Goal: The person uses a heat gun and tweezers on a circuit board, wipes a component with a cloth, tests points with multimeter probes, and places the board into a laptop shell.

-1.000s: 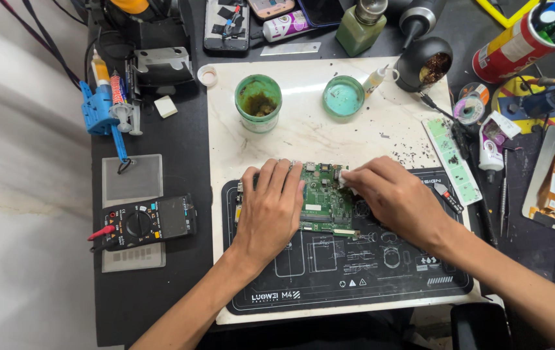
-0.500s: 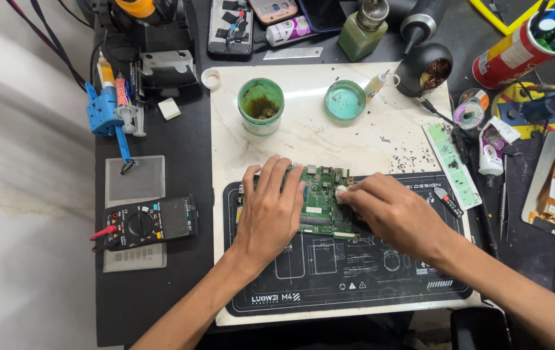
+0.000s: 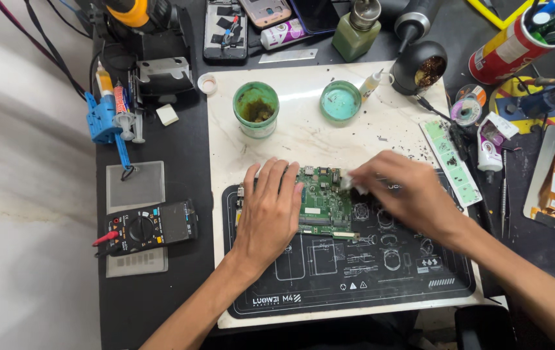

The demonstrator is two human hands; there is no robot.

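Two hands on one green circuit board (image 3: 321,202): left hand (image 3: 270,210) flat, open; right hand (image 3: 402,193) grip pinching small white wad (image 3: 349,184).

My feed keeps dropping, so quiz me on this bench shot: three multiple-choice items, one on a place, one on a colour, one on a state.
1. Where does the green circuit board lie?
A. on the black work mat
B. on the multimeter
C. inside a green jar

2. What colour is the syringe holder at the bench's left?
A. red
B. blue
C. white

3. How does the left hand stand?
A. lifted clear of the bench
B. closed around a jar
C. laid flat, fingers on the board's left edge

Answers:
1 A, the board sits on the mat's upper part, between both hands.
2 B, its plastic body is plainly blue.
3 C, the palm is down and the fingers are spread over the board, while the right hand pinches something small and white at the board's top right edge.
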